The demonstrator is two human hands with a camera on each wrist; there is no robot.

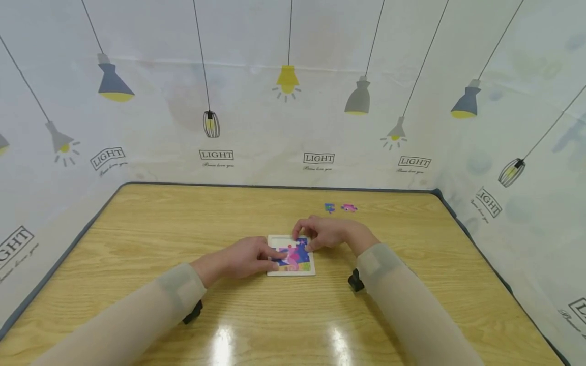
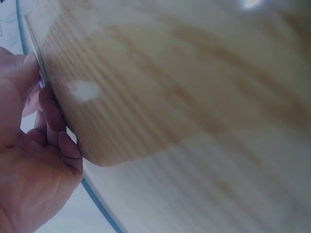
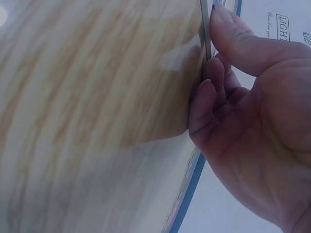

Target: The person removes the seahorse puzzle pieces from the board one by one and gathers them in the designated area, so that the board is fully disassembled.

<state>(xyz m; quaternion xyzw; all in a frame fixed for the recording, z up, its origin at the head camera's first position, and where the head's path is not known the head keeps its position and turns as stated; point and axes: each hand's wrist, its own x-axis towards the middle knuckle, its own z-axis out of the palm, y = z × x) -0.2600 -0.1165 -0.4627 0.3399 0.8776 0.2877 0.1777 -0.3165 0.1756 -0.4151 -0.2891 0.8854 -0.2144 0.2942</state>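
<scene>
A small jigsaw puzzle [image 1: 293, 260] in a white tray lies flat on the table, its picture pink, purple and blue. The upper left part of the tray shows bare white. My left hand [image 1: 247, 257] rests at the tray's left side, index finger stretched over the picture and thumb lower down. At the upper right corner, my right hand [image 1: 327, 232] has its bent index finger and thumb on either side of a dark blue puzzle piece [image 1: 301, 242]. Both wrist views show the left hand [image 2: 34, 141] and right hand [image 3: 252, 111] against the tray's thin edge.
Two loose puzzle pieces lie beyond my right hand: a blue-green piece [image 1: 329, 208] and a pink piece [image 1: 349, 208]. The wooden table [image 1: 183, 213] has a dark edge and meets pale walls [image 1: 256, 127] printed with lamps.
</scene>
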